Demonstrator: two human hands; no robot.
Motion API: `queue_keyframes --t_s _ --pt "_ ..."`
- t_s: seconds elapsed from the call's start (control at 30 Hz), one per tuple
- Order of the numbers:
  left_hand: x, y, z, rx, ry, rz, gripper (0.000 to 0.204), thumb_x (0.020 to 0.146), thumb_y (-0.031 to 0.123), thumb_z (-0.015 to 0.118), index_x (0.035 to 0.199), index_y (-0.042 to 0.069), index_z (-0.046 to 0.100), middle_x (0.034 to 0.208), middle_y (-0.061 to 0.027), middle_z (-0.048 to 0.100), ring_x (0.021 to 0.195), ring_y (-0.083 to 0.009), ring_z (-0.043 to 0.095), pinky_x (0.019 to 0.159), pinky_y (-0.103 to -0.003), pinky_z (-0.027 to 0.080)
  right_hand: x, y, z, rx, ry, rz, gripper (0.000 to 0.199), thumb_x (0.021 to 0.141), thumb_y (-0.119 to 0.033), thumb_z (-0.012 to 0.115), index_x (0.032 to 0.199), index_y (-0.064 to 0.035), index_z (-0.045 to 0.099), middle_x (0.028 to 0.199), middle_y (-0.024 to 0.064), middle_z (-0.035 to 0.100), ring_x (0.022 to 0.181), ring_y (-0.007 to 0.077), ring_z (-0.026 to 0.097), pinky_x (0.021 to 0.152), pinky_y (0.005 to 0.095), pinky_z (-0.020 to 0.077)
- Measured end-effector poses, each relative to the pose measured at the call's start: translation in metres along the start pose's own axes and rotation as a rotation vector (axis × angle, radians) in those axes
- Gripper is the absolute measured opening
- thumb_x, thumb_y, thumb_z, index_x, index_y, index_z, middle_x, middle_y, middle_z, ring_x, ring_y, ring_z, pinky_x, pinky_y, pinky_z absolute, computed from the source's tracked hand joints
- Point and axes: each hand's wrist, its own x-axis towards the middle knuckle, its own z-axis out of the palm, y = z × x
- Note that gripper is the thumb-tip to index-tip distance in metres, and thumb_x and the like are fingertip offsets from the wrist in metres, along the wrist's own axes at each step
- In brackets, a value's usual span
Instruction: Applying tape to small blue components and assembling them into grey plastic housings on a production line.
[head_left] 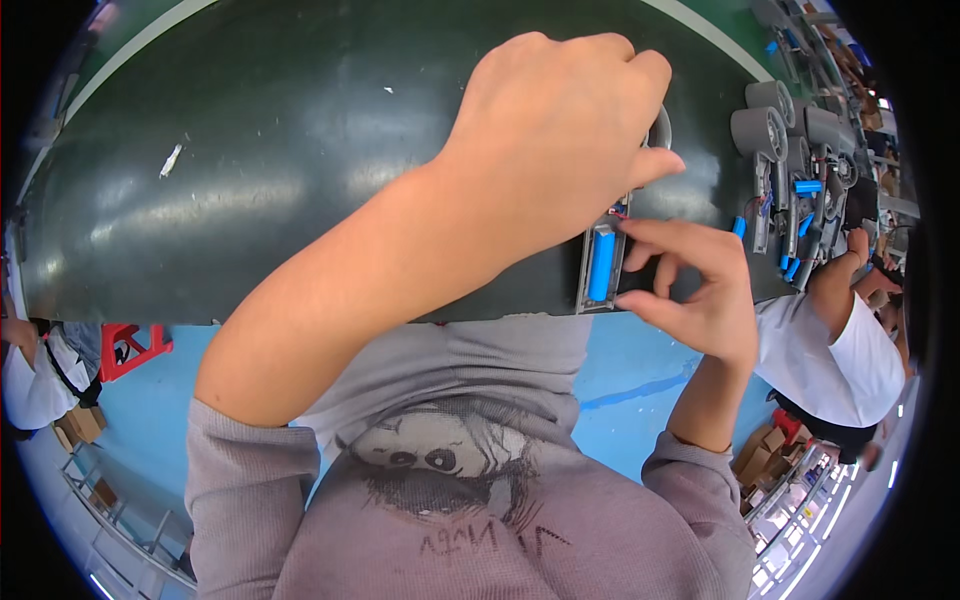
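Note:
A grey plastic housing (584,284) with a slim handle lies at the table's near edge. A blue cylindrical battery (602,264) sits lengthwise in its handle, with small red wires (619,210) above it. My left hand (565,130) reaches across and covers the upper part of the housing. Its fingers curl down out of sight around that end, while the thumb sticks out to the right. A curved grey rim shows between thumb and knuckles. My right hand (700,275) is beside the handle, thumb and index finger apart, their tips at the housing's right edge near the battery and wires.
The dark table (300,130) has a scrap of white material (171,160) on its left. Several grey housings (765,135) with blue batteries are heaped at the right. Another person in a white shirt (835,350) is close by on the right. A red stool (135,350) stands on the left.

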Motion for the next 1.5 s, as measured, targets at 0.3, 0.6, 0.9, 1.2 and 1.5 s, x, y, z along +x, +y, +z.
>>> queue_keyframes --t_s 0.3,0.6,0.9,1.2,1.5 --pt "-0.002 0.000 -0.008 -0.012 -0.066 -0.017 0.039 0.078 0.037 0.083 0.097 0.008 0.064 0.090 -0.0088 0.065 0.077 -0.0303 0.064 0.068 -0.040 0.048 0.009 -0.019 0.046 0.073 0.221 0.284 0.052 0.077 0.005 0.079 0.126 0.0061 0.062 0.084 -0.0006 0.062 0.060 0.0009 0.048 0.054 0.0210 0.0382" --pt "0.026 -0.014 -0.062 -0.864 0.664 -0.335 0.004 0.096 0.000 0.066 0.096 -0.002 0.063 0.085 -0.0007 0.064 0.071 -0.0019 0.058 0.064 -0.020 0.046 0.178 -0.004 0.010 0.471 0.024 0.148 0.010 0.094 -0.009 0.069 0.100 -0.0019 0.065 0.076 -0.0015 0.061 0.066 0.0052 0.054 0.058 0.0254 0.0429" --pt "0.035 -0.043 -0.040 -0.792 0.648 -0.410 0.005 0.099 0.000 0.064 0.095 0.001 0.062 0.080 0.0054 0.057 0.067 0.0006 0.049 0.057 -0.019 0.037 0.352 0.037 -0.023 -0.279 0.980 -0.270 0.044 0.081 -0.022 0.076 0.120 -0.0034 0.069 0.104 0.0129 0.073 0.092 0.0261 0.070 0.086 0.0414 0.0552" --pt "0.026 -0.044 -0.012 -0.626 0.599 -0.417 0.009 0.093 0.004 0.069 0.086 0.001 0.064 0.060 0.0031 0.052 0.056 -0.0024 0.046 0.051 -0.024 0.037 0.293 0.073 -0.088 -0.626 0.555 0.372 0.095 0.080 -0.024 0.074 0.162 -0.0130 0.027 0.115 0.0253 0.070 0.107 0.0438 0.069 0.093 0.0509 0.0558" --pt "0.030 -0.025 -0.047 -0.333 0.540 -0.121 0.006 0.083 0.002 0.074 0.083 0.005 0.068 0.070 -0.0065 0.064 0.059 -0.0173 0.060 0.062 -0.032 0.047 0.145 0.041 -0.068 -0.253 0.484 -0.114 0.086 0.079 -0.009 0.068 0.158 -0.0037 0.034 0.100 0.0214 0.069 0.090 0.0345 0.070 0.086 0.0408 0.0547"
